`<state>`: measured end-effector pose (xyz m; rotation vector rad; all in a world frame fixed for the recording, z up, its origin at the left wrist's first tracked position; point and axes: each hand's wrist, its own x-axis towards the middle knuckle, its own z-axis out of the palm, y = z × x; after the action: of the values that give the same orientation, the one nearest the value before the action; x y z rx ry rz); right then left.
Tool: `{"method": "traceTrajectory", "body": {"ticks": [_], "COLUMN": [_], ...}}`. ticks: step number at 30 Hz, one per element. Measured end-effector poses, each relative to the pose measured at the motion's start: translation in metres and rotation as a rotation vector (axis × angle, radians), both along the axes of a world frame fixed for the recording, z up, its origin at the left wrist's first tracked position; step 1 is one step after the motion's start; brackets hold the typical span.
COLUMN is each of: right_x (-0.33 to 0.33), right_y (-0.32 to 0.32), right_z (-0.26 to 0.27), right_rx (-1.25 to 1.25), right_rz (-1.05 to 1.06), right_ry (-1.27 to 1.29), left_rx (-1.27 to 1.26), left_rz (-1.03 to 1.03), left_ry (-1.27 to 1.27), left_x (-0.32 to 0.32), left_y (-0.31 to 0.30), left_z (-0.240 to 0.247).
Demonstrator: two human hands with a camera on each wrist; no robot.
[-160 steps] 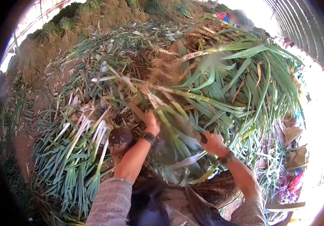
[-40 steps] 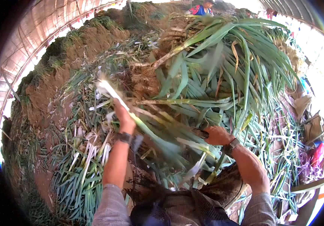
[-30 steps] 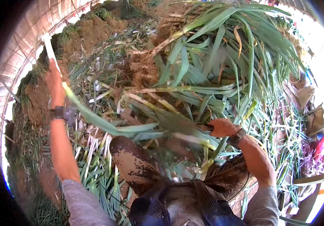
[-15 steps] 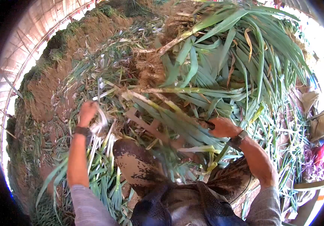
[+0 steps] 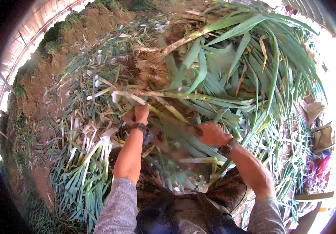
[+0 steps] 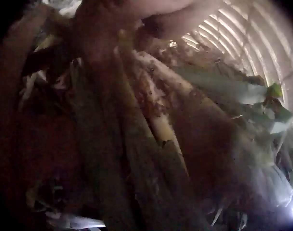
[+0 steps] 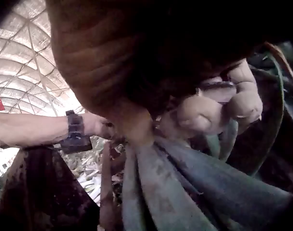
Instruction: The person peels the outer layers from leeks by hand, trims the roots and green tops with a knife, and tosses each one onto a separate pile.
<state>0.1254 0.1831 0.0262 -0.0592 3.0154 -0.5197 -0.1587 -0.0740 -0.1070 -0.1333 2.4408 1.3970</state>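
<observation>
In the head view, my left hand (image 5: 141, 112) is at the middle, its fingers curled at the pale stalk of a leek (image 5: 133, 97). Long leek leaves (image 6: 137, 159) run down below that hand in the left wrist view. My right hand (image 5: 214, 134) grips a dark-handled tool (image 5: 194, 130), whose far part is lost among the leaves. Below the curled right fingers, the right wrist view shows broad leek leaves (image 7: 168, 192). Cleaned leeks with white stems (image 5: 104, 146) lie in a heap left of my left forearm.
A big pile of untrimmed leeks (image 5: 250, 66) fills the upper right, with roots (image 5: 152, 70) facing left. Leaf scraps (image 5: 93, 66) cover the ground beyond. My knee and trousers (image 5: 230, 187) are close below. A wooden plank (image 5: 314, 196) lies at lower right.
My left hand carried a white-stemmed leek out to the far left, then down to the cleaned heap. Now it is back at the middle among the untrimmed leeks. The right hand has shifted slightly left.
</observation>
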Motion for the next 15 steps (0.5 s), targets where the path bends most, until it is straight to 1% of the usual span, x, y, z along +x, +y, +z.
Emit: {"method": "traceTrajectory", "body": {"ticks": [1, 2, 3, 4, 5, 6, 8, 9, 10, 11, 13, 14, 15], "right_x": [0.001, 0.0, -0.003, -0.002, 0.002, 0.008, 0.021, 0.031, 0.041, 0.051, 0.076, 0.089, 0.102], "right_y": [0.001, 0.001, 0.003, 0.002, 0.0, -0.002, 0.004, 0.008, 0.011, 0.017, 0.027, 0.03, 0.035], "right_z": [0.001, 0.006, 0.012, 0.02, 0.027, 0.034, 0.043, 0.048, 0.053, 0.054, 0.052, 0.055, 0.049], "right_rx": [0.006, 0.026, 0.048, 0.053, 0.022, -0.009, 0.001, 0.006, 0.007, 0.008, 0.104, 0.045, 0.048], "right_rz": [-0.001, -0.025, -0.05, -0.05, -0.047, -0.049, -0.092, -0.121, -0.149, -0.153, -0.214, -0.18, -0.186], "right_ry": [-0.01, -0.114, -0.212, -0.211, -0.197, -0.182, -0.163, -0.144, -0.15, -0.146, -0.192, -0.173, -0.182], "left_rx": [-0.201, 0.105, 0.115, 0.326, 0.533, 0.457, 0.448, 0.433, 0.433, 0.555, 0.712, 0.711, 0.774], "left_rz": [-0.077, 0.16, 0.161, 0.253, 0.34, 0.127, 0.13, 0.147, 0.14, -0.259, -0.111, -0.116, -0.097], "left_ry": [0.048, -0.136, -0.134, -0.083, -0.033, -0.216, -0.224, -0.228, -0.137, 0.173, -0.234, -0.241, -0.301], "left_x": [0.0, 0.04, 0.034, 0.02, 0.013, 0.017, 0.046, 0.057, 0.054, 0.068, 0.096, 0.107, 0.12], "left_y": [0.001, 0.013, 0.016, 0.02, 0.024, 0.024, 0.032, 0.035, 0.048, 0.041, 0.06, 0.059, 0.059], "left_z": [-0.008, 0.06, 0.038, -0.005, -0.029, 0.0, 0.045, 0.052, 0.033, 0.009, 0.046, 0.057, 0.064]}}
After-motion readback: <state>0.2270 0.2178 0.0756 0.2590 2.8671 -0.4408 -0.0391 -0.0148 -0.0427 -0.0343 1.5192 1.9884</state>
